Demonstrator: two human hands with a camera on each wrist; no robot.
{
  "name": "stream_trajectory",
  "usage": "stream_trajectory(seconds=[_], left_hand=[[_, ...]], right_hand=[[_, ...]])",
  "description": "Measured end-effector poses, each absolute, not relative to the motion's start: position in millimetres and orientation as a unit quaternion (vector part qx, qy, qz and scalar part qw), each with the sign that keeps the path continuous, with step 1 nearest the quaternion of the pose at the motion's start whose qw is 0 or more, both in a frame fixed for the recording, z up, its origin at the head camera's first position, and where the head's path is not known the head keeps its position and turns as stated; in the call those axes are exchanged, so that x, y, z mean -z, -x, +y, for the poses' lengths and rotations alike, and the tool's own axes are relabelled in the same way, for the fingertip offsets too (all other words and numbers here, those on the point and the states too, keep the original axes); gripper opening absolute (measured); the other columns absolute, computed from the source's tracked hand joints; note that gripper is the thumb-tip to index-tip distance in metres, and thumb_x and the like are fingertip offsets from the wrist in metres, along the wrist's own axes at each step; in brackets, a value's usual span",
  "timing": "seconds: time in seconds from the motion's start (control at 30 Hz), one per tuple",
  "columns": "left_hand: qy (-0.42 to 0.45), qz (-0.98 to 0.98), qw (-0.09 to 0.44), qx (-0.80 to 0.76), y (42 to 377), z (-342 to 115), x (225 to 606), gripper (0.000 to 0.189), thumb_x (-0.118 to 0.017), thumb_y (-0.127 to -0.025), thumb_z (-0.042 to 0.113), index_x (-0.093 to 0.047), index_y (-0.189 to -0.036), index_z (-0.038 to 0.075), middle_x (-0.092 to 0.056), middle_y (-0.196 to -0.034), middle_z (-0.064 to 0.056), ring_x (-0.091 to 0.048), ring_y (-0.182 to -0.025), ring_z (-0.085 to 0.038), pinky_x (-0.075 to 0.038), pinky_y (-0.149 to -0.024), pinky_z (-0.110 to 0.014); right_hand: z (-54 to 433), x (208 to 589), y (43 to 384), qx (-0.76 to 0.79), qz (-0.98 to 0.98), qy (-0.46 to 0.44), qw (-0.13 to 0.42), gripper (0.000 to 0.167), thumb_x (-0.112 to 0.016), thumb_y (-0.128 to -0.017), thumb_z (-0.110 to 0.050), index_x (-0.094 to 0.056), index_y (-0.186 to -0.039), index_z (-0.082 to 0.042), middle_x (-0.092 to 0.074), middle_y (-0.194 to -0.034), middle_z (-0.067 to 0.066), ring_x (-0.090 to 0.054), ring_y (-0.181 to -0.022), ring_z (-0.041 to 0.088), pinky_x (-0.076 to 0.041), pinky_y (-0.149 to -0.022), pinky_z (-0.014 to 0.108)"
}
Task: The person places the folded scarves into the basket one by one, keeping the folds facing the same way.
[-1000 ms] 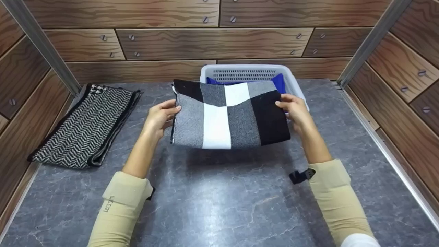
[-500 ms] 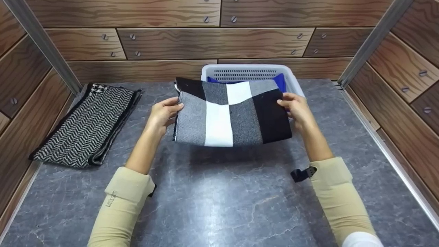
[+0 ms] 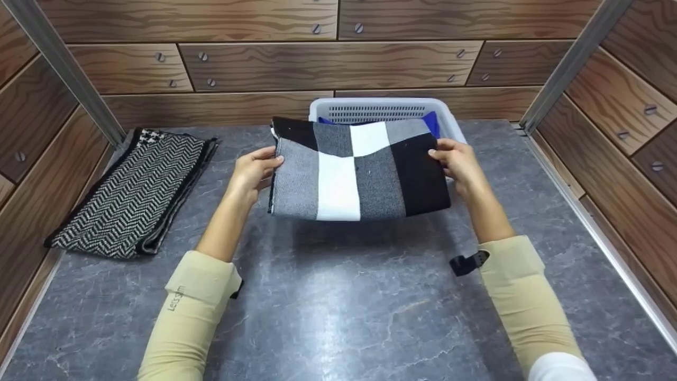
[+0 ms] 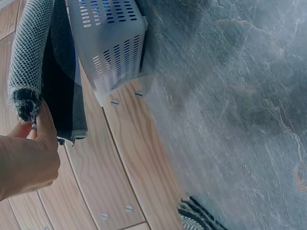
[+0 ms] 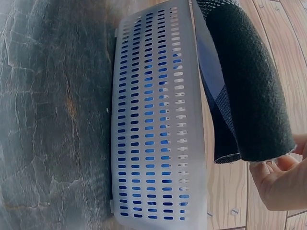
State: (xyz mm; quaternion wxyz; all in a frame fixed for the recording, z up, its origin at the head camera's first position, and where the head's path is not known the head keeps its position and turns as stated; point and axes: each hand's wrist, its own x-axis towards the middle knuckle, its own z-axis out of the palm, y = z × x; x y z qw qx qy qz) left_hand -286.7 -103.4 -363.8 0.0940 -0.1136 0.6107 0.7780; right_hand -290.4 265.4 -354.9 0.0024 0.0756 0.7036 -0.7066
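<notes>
Two hands (image 3: 251, 172) (image 3: 459, 163), two sleeves (image 3: 185, 317) (image 3: 521, 307), two scarves (image 3: 338, 185) (image 3: 132, 196), two posts (image 3: 66, 74) (image 3: 574, 63), three walls (image 3: 53, 174) (image 3: 264, 63) (image 3: 624, 79), one basket (image 3: 391, 101) and one table (image 3: 338, 317) can be counted. How many pieces of blue cloth (image 3: 432, 125) are held in the basket cannot be told.

The beige left sleeve (image 3: 182, 330) bears dark lettering (image 3: 176, 298).

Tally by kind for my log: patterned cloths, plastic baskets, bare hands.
Patterned cloths: 2 (checked cloth, herringbone cloth)
Plastic baskets: 1 (light grey basket)
Bare hands: 2 (left hand, right hand)
Total: 5
</notes>
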Motion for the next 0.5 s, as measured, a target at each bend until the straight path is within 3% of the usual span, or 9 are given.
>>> stream_trajectory(seconds=[0.3,0.5], left_hand=[[0.114,0.605,0.092,-0.782,288.9,-102.1,362.7,0.048,-0.06,-0.087,0.0,-0.046,-0.133,0.002,-0.059,-0.093,-0.002,-0.058,-0.064,-0.009,-0.05,-0.061,-0.021],[0.116,0.613,0.09,-0.777,291.0,-99.5,361.6,0.047,-0.06,-0.087,0.001,-0.047,-0.133,0.002,-0.058,-0.095,-0.002,-0.058,-0.064,-0.009,-0.05,-0.061,-0.021]], right_hand=[[268.8,351.7,293.0,0.703,0.706,-0.086,0.009,0.01,-0.055,-0.089,0.001,-0.051,-0.096,-0.004,-0.056,-0.071,-0.003,-0.053,-0.061,0.008,-0.047,-0.056,0.02],[270.1,350.2,293.9,0.691,0.717,-0.091,0.007,0.009,-0.055,-0.089,0.0,-0.053,-0.096,-0.005,-0.055,-0.073,-0.003,-0.051,-0.063,0.008,-0.047,-0.056,0.019]])
